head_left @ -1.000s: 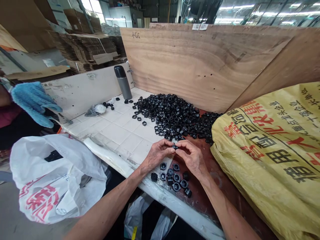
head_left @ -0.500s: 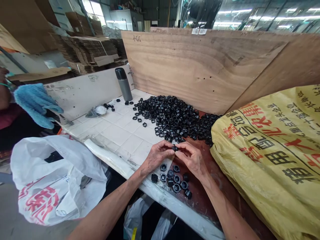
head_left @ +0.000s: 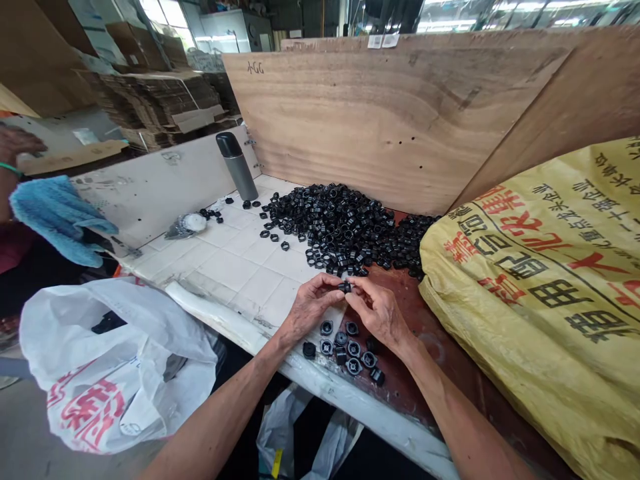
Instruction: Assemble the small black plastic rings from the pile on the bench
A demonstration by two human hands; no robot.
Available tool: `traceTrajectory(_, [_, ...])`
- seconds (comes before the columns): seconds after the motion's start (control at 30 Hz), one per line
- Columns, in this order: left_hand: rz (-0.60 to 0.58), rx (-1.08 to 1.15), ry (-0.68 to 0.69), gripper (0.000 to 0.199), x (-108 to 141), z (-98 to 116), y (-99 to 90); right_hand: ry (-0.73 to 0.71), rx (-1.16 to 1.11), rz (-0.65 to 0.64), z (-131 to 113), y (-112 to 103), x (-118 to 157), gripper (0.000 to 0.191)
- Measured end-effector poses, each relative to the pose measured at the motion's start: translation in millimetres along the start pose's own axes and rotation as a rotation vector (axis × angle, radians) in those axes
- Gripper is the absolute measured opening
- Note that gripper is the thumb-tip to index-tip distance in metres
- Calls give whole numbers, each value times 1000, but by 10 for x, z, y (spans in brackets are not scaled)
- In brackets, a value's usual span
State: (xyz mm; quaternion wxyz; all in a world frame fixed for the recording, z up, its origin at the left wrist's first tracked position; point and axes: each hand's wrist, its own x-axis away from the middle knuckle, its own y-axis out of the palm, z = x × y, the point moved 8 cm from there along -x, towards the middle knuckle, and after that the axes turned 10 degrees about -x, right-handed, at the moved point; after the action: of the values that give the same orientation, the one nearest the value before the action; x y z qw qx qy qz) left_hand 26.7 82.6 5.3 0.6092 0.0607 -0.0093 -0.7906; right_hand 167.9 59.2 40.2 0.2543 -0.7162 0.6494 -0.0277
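Between the fingertips of both hands is a small black plastic part (head_left: 345,287), partly covered by the fingers. My left hand (head_left: 313,303) pinches it from the left. From the other side, my right hand (head_left: 377,307) closes thumb and forefinger on it. Below the hands, near the table's front edge, lie several round black plastic caps (head_left: 354,349), some with the hollow side up. Beyond the hands rises a large heap of black plastic rings (head_left: 340,223), with a few loose rings to its left.
A yellow sack (head_left: 540,267) lies along the right side. At the back left stands a grey flask (head_left: 237,170) before a wooden board (head_left: 390,120). A small clear bag (head_left: 187,225) rests on the tiles. White plastic bag (head_left: 115,367) and blue cloth (head_left: 57,217) are at left, beside another person's hand.
The camera view has shifted slightly. Both hands still grip the small black part, its angle a little changed. At the far left, the other person's hand has come further into view.
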Motion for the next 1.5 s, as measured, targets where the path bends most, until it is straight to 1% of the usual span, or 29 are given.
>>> traceTrajectory(0.07, [6, 13, -13, 26, 7, 16, -17, 3, 25, -27, -13, 15, 3, 23])
traceTrajectory(0.13, [6, 15, -29, 27, 13, 21, -24, 39, 70, 1, 9, -4, 8, 37])
traceTrajectory(0.17, [7, 12, -37, 28, 15, 20, -26, 54, 70, 23, 17, -20, 11, 39])
traceTrajectory(0.2, [9, 9, -42, 28, 16, 21, -28, 58, 47, 37, 15, -29, 13, 35])
traceTrajectory(0.27, [14, 2, -37, 28, 18, 33, -30, 40, -31, 23, -15, -17, 12, 23])
traceTrajectory(0.33, [-3, -4, -36, 27, 23, 40, -16, 15, -54, 9, -49, -12, 10, 21])
traceTrajectory(0.43, [-45, 6, -57, 27, 31, 29, 18, -1, -15, 45, -53, -50, 4, 18])
traceTrajectory(0.5, [-65, 29, -49, 27, 29, 31, 32, -41, -29, 42, -60, -48, 0, 15])
traceTrajectory(0.57, [-68, 42, -28, 26, 20, 34, 30, -87, -34, 28, -73, -27, 0, 17])
traceTrajectory(0.63, [-53, 26, -13, 25, 9, 27, 15, -83, -1, 21, -58, -7, 1, 14])
traceTrajectory(0.73, [-33, 2, -5, 24, -1, 17, -4, -10, 32, 21, -13, 8, 5, 29])
traceTrajectory(0.8, [-43, 10, -23, 25, 2, 4, 1, 6, -1, 42, -14, -7, 9, 25])
traceTrajectory(0.87, [-56, 15, -46, 25, 8, -13, 9, -21, -38, 43, -39, -10, 13, 18])
traceTrajectory(0.93, [-65, 17, -59, 27, 13, -31, 16, -29, -25, 29, -37, 3, 15, 19])
traceTrajectory(1.03, [-60, 29, -55, 30, 11, -46, 18, 57, 36, 40, 46, -10, 19, 29])
traceTrajectory(1.07, [-54, 27, -50, 30, 8, -47, 15, 70, 36, 48, 55, -20, 19, 29])
traceTrajectory(1.17, [-43, 15, -44, 30, -3, -48, 9, 13, -19, 47, -16, -25, 12, 19])
traceTrajectory(1.23, [-41, 13, -39, 30, -11, -52, 9, 0, -65, 40, -46, -16, 8, 17])
traceTrajectory(1.3, [-37, 2, -16, 28, -16, -47, 11, 81, -121, 48, 7, -7, 9, 17])
traceTrajectory(1.37, [-23, -25, 27, 26, -13, -30, 5, 213, -217, 53, 109, 15, 24, 19])
traceTrajectory(1.43, [-21, -75, 83, 23, 0, -2, 5, 346, -360, 49, 209, 56, 55, 22])
traceTrajectory(1.5, [-37, -172, 158, 20, 26, 42, 19, 470, -521, 41, 292, 112, 96, 25])
